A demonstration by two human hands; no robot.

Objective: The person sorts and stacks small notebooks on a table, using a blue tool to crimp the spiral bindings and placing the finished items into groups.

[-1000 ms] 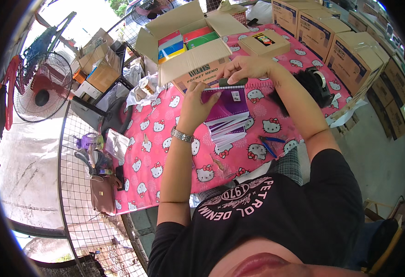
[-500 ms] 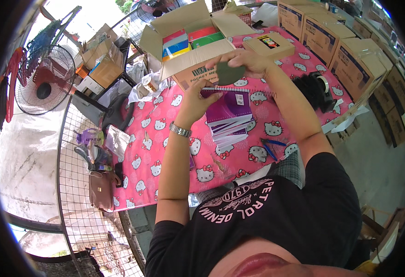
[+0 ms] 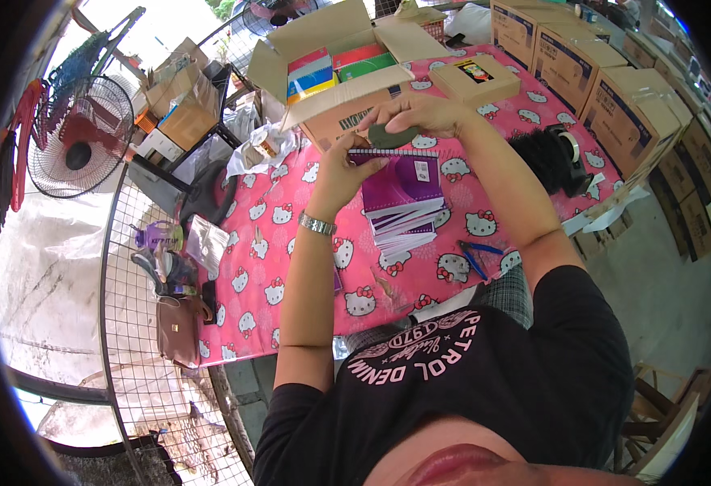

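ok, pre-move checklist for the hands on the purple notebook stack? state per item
1. Left hand on spiral edge of top purple notebook: ok.
2. Right hand holds dark green pad above the notebook: ok.
3. Notebook stack squared up: not ok, lower ones fan out.
4. Open cardboard box behind within reach: ok.
5. Blue pen clear of the stack: ok.
6. Pad touching the cover: cannot tell.

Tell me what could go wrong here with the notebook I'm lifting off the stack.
The left hand pinches only the spiral edge of the top purple notebook, so it might slip. The stack of notebooks beneath is fanned unevenly and could slide. The right hand holds a dark green pad that may drop.
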